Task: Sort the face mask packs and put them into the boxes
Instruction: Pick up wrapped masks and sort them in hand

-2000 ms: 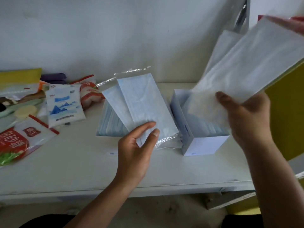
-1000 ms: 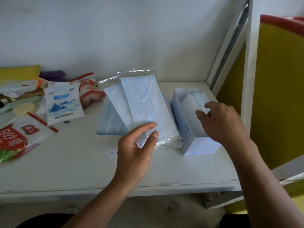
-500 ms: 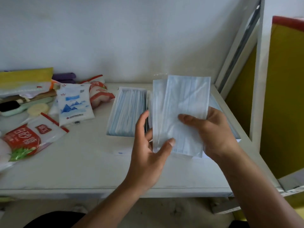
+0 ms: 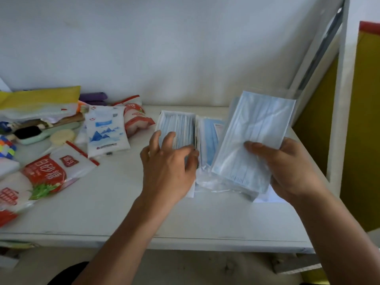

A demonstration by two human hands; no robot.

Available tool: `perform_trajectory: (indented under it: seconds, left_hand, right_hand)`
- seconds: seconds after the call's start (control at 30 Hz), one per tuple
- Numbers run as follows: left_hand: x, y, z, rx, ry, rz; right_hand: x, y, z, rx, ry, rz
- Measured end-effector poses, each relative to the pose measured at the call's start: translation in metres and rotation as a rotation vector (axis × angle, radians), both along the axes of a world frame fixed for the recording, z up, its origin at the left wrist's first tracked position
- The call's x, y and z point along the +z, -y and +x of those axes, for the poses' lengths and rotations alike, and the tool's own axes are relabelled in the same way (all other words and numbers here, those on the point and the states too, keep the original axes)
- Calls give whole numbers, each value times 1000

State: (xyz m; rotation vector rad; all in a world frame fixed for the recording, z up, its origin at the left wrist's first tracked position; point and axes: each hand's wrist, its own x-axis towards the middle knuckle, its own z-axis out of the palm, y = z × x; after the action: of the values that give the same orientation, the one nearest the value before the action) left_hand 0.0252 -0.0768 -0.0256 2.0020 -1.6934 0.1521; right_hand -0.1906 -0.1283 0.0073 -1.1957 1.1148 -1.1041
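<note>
Two hands work over the white table (image 4: 102, 206). The right hand (image 4: 287, 169) grips a mask pack (image 4: 259, 128) of pale blue masks in a clear sleeve, with the thumb across its front and the fingers behind. The pack is lifted clear of the table and tilted, its top leaning towards the white frame (image 4: 337, 120). The left hand (image 4: 168, 163) is spread and relaxed, holding nothing. Its fingers are over the near end of an open box (image 4: 176, 120) filled with blue masks standing on edge; whether the fingertips touch the masks I cannot tell. Between that box and the raised pack lies a second pack (image 4: 209, 138), just beside the box and partly hidden by the held one. A white corner (image 4: 267, 196) shows below the right hand — what it belongs to is unclear. Well apart on the left sits clutter: a white pouch with blue mountains (image 4: 107, 132), a red and white bag (image 4: 49, 171) and a yellow pouch (image 4: 39, 97)
</note>
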Motion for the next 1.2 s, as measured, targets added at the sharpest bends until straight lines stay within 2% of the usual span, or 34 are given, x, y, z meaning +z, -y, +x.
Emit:
perform_trajectory:
  seconds: [0.2, 0.5, 0.6, 0.7, 0.8, 0.9, 1.2]
  left_hand:
    - [6, 3, 13, 101, -55, -29]
    - [20, 11, 9, 178, 68, 196]
    - [20, 11, 11, 161, 31, 200]
    - [22, 12, 23, 141, -160, 54]
    - [29, 9, 43, 131, -402, -145]
    - [43, 4, 60, 164, -646, -262]
    - [46, 0, 90, 331, -872, -665]
  right_hand:
    - [3, 1, 6, 5, -15, 17]
    - [17, -1, 27, 24, -207, -33]
    - [28, 2, 39, 17, -269, -92]
    - [40, 4, 55, 0, -340, -160]
    - [50, 8, 69, 6, -471, -209]
    - [56, 14, 84, 9, -622, -246]
    - [52, 17, 135, 133, -1201, -339]
